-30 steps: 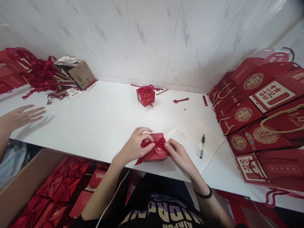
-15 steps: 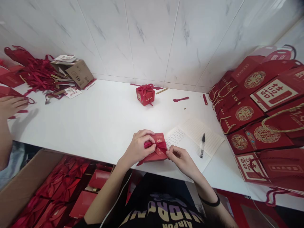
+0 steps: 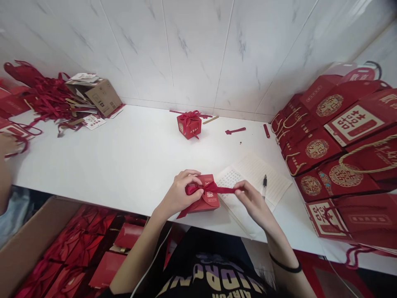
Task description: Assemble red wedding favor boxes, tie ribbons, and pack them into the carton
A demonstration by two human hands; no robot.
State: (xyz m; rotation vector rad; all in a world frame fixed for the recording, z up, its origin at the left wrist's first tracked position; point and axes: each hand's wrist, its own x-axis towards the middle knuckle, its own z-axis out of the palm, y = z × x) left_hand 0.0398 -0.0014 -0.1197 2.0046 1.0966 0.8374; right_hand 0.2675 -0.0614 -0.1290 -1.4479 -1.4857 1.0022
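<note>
A small red gift box (image 3: 208, 203) with pale printed characters sits near the table's front edge. Across its top runs a dark red ribbon (image 3: 221, 190), gathered at the middle. My left hand (image 3: 182, 190) is closed on the gathered ribbon at the box's left side, thumb and fingers pinching it. Stretched taut to the right, the ribbon's end is pinched in my right hand (image 3: 252, 200), which is off the box and above the paper. One ribbon tail hangs at the box's lower left. Part of the box is hidden under my left hand.
A finished-looking red box with a bow (image 3: 189, 125) stands at the back. Lined paper (image 3: 263, 178) and a pen (image 3: 264, 185) lie to the right, before stacked red gift bags (image 3: 319, 149). Ribbons (image 3: 51, 97) pile up left, near a co-worker's hand (image 3: 8, 145). Below is a carton (image 3: 27, 236) of red boxes.
My right hand has moved right, away from the box, drawing the ribbon end out straight. My left hand stays on the gathered ribbon. At far left the co-worker's hand has shifted.
</note>
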